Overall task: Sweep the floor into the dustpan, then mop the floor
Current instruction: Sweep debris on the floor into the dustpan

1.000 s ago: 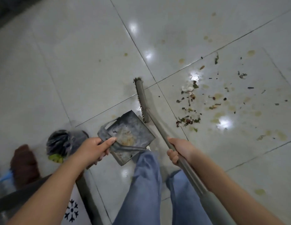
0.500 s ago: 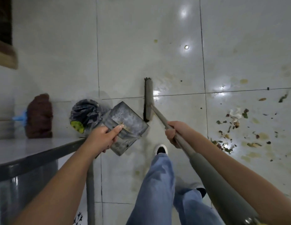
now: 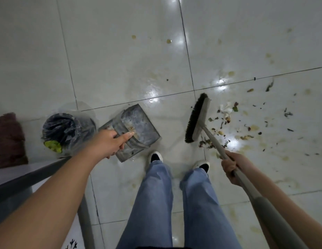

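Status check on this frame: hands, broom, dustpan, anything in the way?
Left hand grips dustpan. Right hand grips broom handle. Debris unswept, right of the broom head. Bin left of dustpan; sweep path open.

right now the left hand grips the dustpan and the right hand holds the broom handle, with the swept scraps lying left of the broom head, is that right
Not quite. In the head view the scraps lie to the right of the broom head, not the left. The rest holds: the left hand grips the dustpan, and the right hand holds the broom handle.
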### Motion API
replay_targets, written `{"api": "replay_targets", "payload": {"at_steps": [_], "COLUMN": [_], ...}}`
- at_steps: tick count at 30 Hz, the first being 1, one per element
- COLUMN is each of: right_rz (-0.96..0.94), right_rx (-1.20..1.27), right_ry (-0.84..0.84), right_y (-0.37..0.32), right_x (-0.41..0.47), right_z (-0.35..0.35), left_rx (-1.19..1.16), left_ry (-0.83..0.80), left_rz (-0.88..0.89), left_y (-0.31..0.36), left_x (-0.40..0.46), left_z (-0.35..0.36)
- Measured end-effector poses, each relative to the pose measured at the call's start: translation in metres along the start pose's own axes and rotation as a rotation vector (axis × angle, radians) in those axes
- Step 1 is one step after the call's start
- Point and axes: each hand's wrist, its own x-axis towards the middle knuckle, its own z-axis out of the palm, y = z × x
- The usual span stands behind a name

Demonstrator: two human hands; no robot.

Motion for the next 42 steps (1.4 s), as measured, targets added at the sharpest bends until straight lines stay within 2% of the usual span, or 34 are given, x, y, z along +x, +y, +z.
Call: {"api": "replay_targets", "payload": {"at_steps": [4,7,17,22,25,28,35,38,42], "right_rz": [-0.018,-0.016,0.008,0.132,0.155,0.094,0.003,0.018,0.004], "right_rx": [-0.031,-0.147,-0.259,-0.271,-0.229,-0.174,0.006,0.000,-0.114], "right_ry": [0.037,-0.021,-0.393,-0.428,-0.388,-0.288,-0.092,-0.090,-0.139], "right_y": [-0.004,-0.007,0.008,0.041,0.048,0.042,0.027,0.027,0.032], "right_x": [-0.020,-0.026,0.014,0.055,0.063,0.058,0.015,-0.004,-0.010], "right_z": [-0.036,-0.018,0.178,0.236,0.219,0.175,0.081,0.073,0.099], "left_rx": [0.105,0.120,-0.146,-0.266,-0.282,-0.264,-0.218,-0.170,-0.080], "left_ry": [-0.031,-0.005,0.145,0.160,0.139,0.113,0.054,0.031,0.006], "left_rz": [0.003,-0.017,-0.194,-0.260,-0.257,-0.233,-0.141,-0.080,-0.031], "left_y": [0.021,0.019,-0.059,-0.102,-0.113,-0.115,-0.085,-0.070,-0.049], "left_x": [-0.012,-0.017,-0.021,-0.010,-0.004,-0.001,-0.001,0.001,0.001], "left_z": [0.028,0.037,0.023,0.010,0.002,-0.007,-0.015,-0.014,-0.007]}}
